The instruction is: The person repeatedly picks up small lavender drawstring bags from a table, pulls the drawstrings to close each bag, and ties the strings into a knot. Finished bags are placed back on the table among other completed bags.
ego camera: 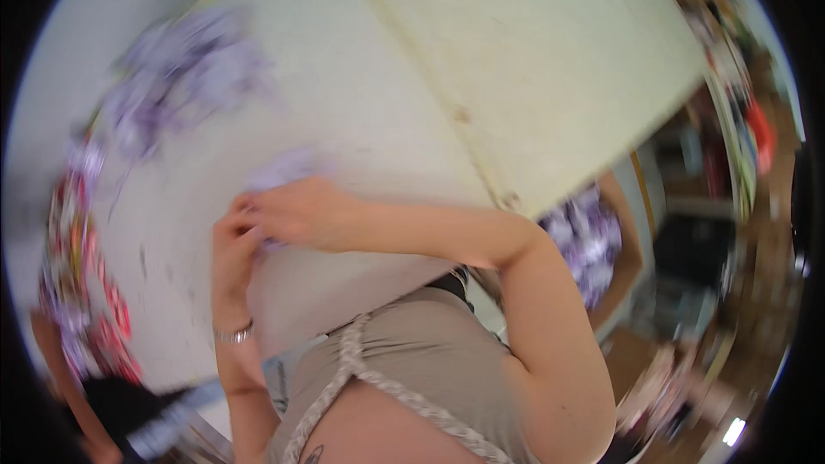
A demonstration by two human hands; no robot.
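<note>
My left hand (233, 235) and my right hand (312, 211) meet over the white tabletop (361, 122), fingers bent together. Pinched between them is a small lavender piece (287, 167), soft-looking like cloth or ribbon; part of it shows beyond the right hand and a bit below the fingers. Motion blur and the fingers themselves hide how exactly each hand grips it. On the left wrist sits a silver-coloured metal bracelet or watch (233, 334). Farther up the table, to the left, lies a loose heap of similar lavender pieces (187, 77), some with thin strands.
A round container (620, 270) of purple-and-white pieces (583, 245) stands beyond my right elbow, below the table edge. Red and multicoloured items (106, 309) line the table's left side. Another person's arm (71, 386) shows at lower left. Blurred shelves fill the right.
</note>
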